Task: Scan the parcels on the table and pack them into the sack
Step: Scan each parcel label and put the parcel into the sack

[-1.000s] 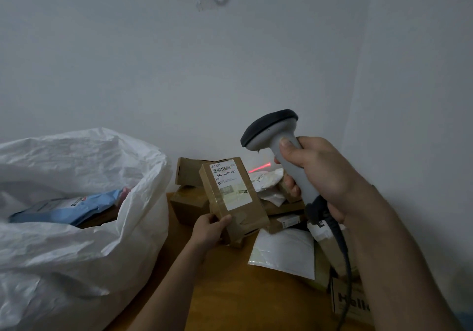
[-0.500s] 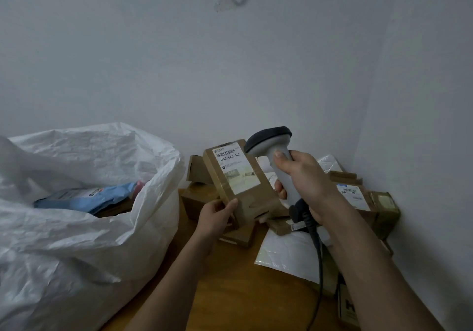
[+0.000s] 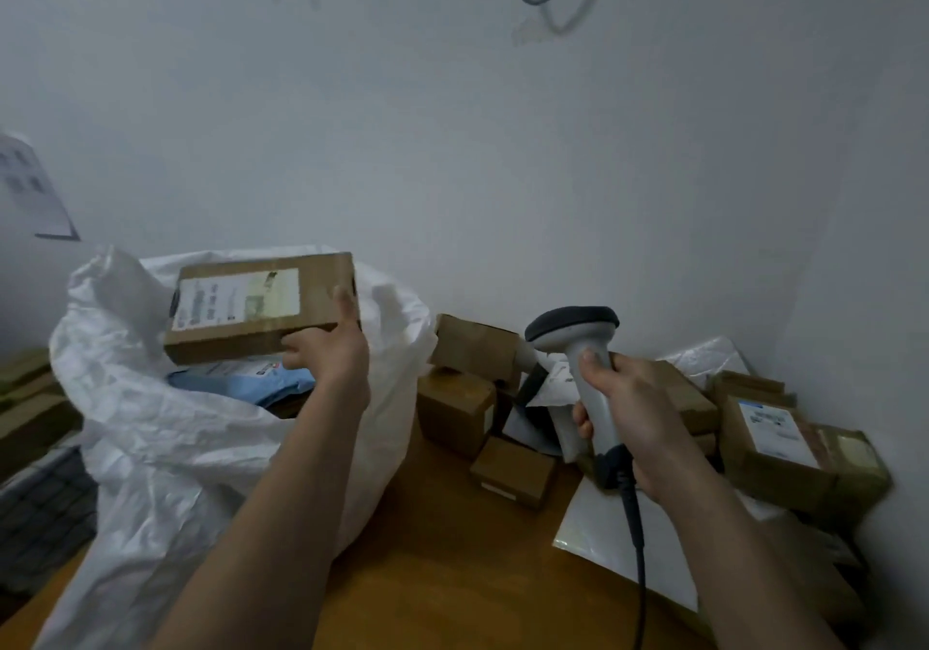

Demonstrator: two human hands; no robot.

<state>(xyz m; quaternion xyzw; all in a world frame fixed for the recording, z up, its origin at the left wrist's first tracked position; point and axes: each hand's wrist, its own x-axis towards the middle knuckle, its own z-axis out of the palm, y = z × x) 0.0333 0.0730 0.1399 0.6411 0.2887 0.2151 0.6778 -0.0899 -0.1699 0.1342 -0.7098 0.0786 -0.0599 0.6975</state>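
Left hand [image 3: 329, 355] grips a labelled brown parcel [image 3: 261, 306] at left centre of frame, above the open white sack [image 3: 166, 448]. Right hand [image 3: 631, 405] wraps the scanner [image 3: 578, 342] handle at right centre. More parcels [image 3: 776, 441] crowd the tabletop [image 3: 452, 574] at right.

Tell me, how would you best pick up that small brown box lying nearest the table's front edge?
Judging by its pose, take the small brown box from above, fingers across its two longer sides. Its flat top faces up and is uncovered, the wooden table is bare on its front and left, while other parcels crowd in behind it.
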